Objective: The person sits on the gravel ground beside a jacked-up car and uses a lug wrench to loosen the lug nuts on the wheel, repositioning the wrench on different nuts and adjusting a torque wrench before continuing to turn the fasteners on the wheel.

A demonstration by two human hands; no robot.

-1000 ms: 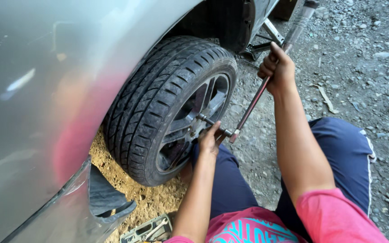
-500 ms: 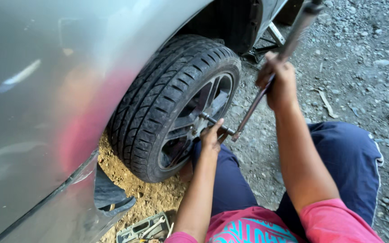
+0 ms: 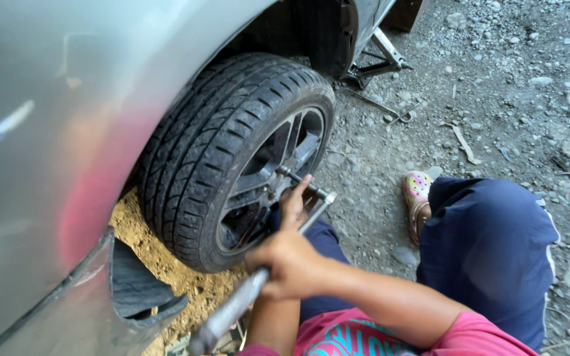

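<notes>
A black tyre (image 3: 225,151) on a dark spoked rim sits under the silver car body (image 3: 54,132). A long metal wrench (image 3: 285,247) with a pipe handle runs from the wheel hub down toward me. My right hand (image 3: 288,264) is wrapped around the handle, low and close to my chest. My left hand (image 3: 295,201) rests at the socket end of the wrench, against the rim near the hub. I am crouched beside the wheel in blue trousers and a pink shirt.
A scissor jack (image 3: 377,62) stands under the car behind the wheel. Gravel ground with small stones lies to the right. My foot in a patterned sandal (image 3: 417,191) is by the wheel. Yellowish dirt (image 3: 166,264) lies below the tyre beside a hanging torn plastic liner (image 3: 140,290).
My right hand has swung the wrench handle down from high above the wheel to low near my body. My left hand stayed at the hub.
</notes>
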